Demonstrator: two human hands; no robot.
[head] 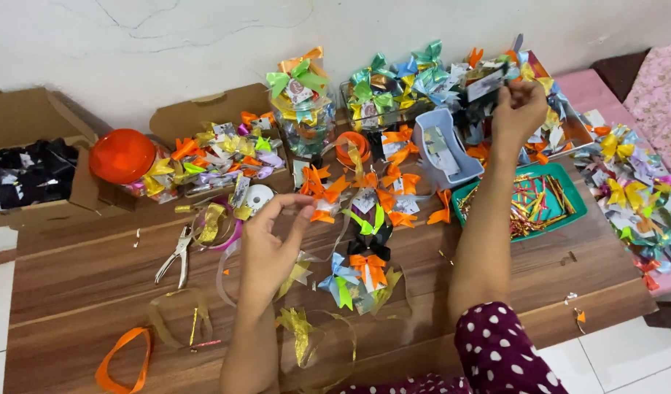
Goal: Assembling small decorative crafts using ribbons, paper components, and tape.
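Working from the near edge of the counter, note that loose orange ribbon and gold ribbon loops lie just beside your forearms; a sweep of either arm could likely drag them off the edge. Your left hand hovers above the counter with its fingers loosely curled, thumb and forefinger closing near a strand of clear ribbon, though whether they actually pinch it cannot be told. Pliers lie just left of that hand, apart from it; a careless drop of the wrist could strike them. Finished bows sit in a loose cluster between your arms, and a forearm moving inward would probably scatter them. Farther out, the green tray of coloured sticks sits near your right forearm and could be nudged. Your right hand is stretched to the far side, fingers pinching a small tag with a bow above the heaped bows there. Reaching that far risks brushing the grey dispenser or toppling the clear jar beside it.
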